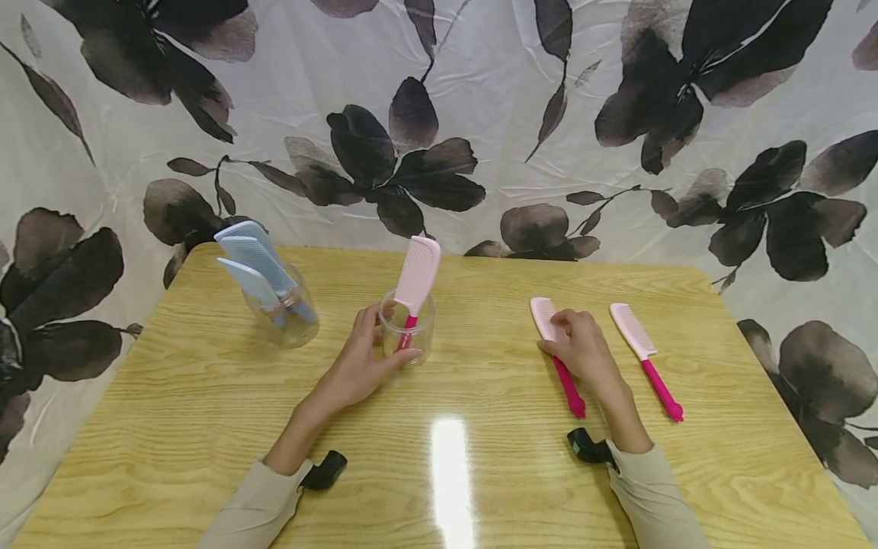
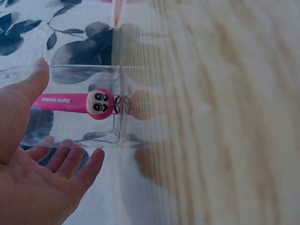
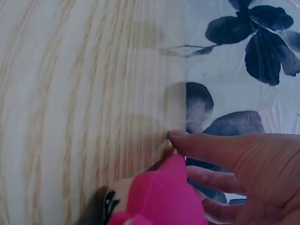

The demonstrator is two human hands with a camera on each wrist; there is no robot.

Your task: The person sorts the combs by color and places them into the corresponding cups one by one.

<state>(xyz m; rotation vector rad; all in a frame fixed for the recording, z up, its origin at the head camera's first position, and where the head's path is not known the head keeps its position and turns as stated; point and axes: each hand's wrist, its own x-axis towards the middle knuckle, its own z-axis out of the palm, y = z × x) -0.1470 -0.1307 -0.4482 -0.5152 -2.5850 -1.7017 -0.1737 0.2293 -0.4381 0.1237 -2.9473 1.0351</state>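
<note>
A clear jar [image 1: 425, 335] at the centre holds one pink comb [image 1: 418, 274], its darker handle down inside. My left hand [image 1: 360, 362] curls its fingers and thumb round the jar's side; in the left wrist view the hand [image 2: 42, 140] cups the jar [image 2: 70, 126] around the handle's round face end [image 2: 100, 104]. On the right, my right hand [image 1: 583, 347] pinches a second pink comb [image 1: 542, 309] by its head, the handle pointing toward me on the table. The right wrist view has the hand [image 3: 229, 168] behind the blurred pink handle end [image 3: 164, 192].
Another clear jar [image 1: 302, 328] at the back left holds several light blue combs [image 1: 254, 259]. A third pink comb [image 1: 638, 335] lies right of my right hand on the wooden table [image 1: 384, 473]. A flowered cloth [image 1: 507, 137] hangs behind the table.
</note>
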